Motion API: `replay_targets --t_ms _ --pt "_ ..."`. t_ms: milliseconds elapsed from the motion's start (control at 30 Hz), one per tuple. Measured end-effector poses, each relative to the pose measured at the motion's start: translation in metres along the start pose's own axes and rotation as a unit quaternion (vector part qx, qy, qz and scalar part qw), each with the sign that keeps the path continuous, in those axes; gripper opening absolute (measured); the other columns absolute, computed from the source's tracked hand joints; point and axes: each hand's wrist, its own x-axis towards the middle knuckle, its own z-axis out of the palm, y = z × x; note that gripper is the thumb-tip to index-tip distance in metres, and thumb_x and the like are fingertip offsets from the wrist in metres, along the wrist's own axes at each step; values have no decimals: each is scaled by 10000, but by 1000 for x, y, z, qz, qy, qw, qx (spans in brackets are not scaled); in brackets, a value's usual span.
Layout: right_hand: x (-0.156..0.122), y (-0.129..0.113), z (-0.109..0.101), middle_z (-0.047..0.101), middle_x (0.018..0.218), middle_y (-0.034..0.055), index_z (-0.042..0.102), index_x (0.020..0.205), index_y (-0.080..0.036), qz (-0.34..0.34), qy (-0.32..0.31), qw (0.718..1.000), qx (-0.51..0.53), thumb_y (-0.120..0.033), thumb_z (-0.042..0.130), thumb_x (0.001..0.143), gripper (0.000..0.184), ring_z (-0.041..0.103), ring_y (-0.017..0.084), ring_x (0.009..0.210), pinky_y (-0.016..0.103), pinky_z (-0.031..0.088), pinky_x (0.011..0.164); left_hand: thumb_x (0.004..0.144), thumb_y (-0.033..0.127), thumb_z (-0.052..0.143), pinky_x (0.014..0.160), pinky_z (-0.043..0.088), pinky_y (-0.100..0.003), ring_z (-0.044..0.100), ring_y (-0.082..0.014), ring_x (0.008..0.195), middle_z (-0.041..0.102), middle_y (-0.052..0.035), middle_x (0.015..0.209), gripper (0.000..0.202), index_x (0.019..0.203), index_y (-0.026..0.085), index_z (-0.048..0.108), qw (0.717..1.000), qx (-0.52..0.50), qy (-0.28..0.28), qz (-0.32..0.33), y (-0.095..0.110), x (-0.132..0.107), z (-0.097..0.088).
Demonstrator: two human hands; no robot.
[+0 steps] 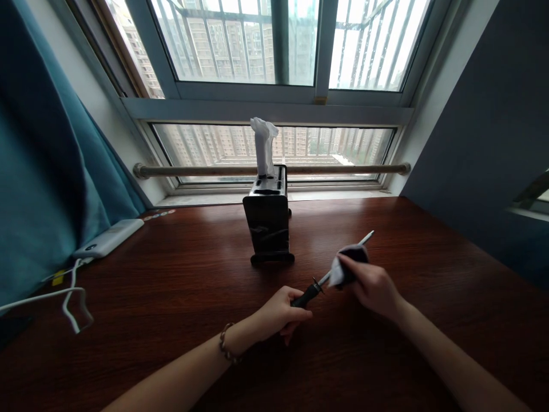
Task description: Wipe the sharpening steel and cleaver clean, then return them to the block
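Observation:
My left hand [281, 313] is closed round the black handle of a thin pointed tool [315, 287], perhaps a knife or sharpening rod, whose pale metal tip [366, 236] points up and to the right. My right hand [372, 284] pinches a small cloth [343, 269], white and dark, wrapped round the middle of the metal shaft. Both hands hover just above the dark wooden table [171, 297]. A bead bracelet [226, 343] sits on my left wrist. A black slotted block [268, 220] stands upright behind the hands, with a white crumpled tissue or cloth [263, 143] sticking out of its top.
A white power bank [109, 237] lies at the table's left edge with a white cable [64, 297] looping toward me. A teal curtain [47, 160] hangs at the left. Behind the block are a window sill, a horizontal rail [206, 170] and large windows. A dark wall closes the right.

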Motion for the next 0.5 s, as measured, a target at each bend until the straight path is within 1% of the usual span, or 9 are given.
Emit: replay_targets --t_ms 33,67,100,133,200,267,367,433,500 --pt "-1 -5 10 652 1084 126 244 1471 -178 -20 -63 998 4 -101 433 819 683 654 277 882 393 526 744 719 274 642 300 377 -181 291 -44 277 410 92 356 203 734 146 486 1000 -2 2 3 0 1 0" --pt "-2 -9 19 642 1117 136 163 1491 -167 -15 -90 996 17 -99 408 827 711 656 286 894 399 534 741 723 266 632 300 376 -181 292 -45 276 413 91 357 189 734 145 486 1000 -1 2 5 -1 1 0" --pt "-2 -12 25 632 1145 133 137 1497 -175 -11 -109 994 21 -96 398 826 724 648 297 932 418 531 772 727 258 622 299 377 -181 290 -46 276 413 91 357 175 745 145 490 1000 1 2 7 -1 1 0" --pt "-2 -14 28 621 1169 135 123 1499 -177 -3 -113 993 24 -104 394 834 722 644 304 951 427 531 785 728 251 613 300 379 -181 288 -46 276 412 93 356 163 761 144 495 1000 3 1 7 -1 2 1" --pt "-3 -13 29 601 1205 137 168 1493 -184 6 -110 994 12 -125 394 849 685 626 319 1004 447 521 823 724 244 607 302 385 -180 290 -47 278 411 97 356 159 794 143 506 1000 12 2 4 -1 1 2" --pt "-3 -7 25 590 1220 150 230 1479 -161 19 -100 995 -1 -147 383 869 629 606 326 1052 454 512 855 714 242 615 308 392 -180 301 -48 280 410 99 355 165 787 145 503 1000 23 1 -1 0 0 3" --pt "0 7 14 589 1211 176 309 1446 -110 68 -65 996 -12 -155 367 880 571 600 321 1068 460 499 880 712 251 626 311 390 -182 298 -48 276 405 102 351 178 777 147 497 1000 26 -3 -1 0 -2 3" --pt "3 17 4 595 1191 193 369 1412 -84 105 -17 994 -25 -149 370 869 546 614 321 1035 464 497 868 716 257 631 309 382 -181 292 -47 274 400 103 348 185 784 146 499 1000 25 -3 0 -1 -2 1" --pt "5 28 -8 596 1182 201 435 1367 -74 138 43 989 -38 -147 395 850 524 607 329 1043 475 476 886 723 263 635 311 378 -177 293 -46 278 399 103 352 191 800 142 508 1000 29 -6 -1 -4 -2 -1"
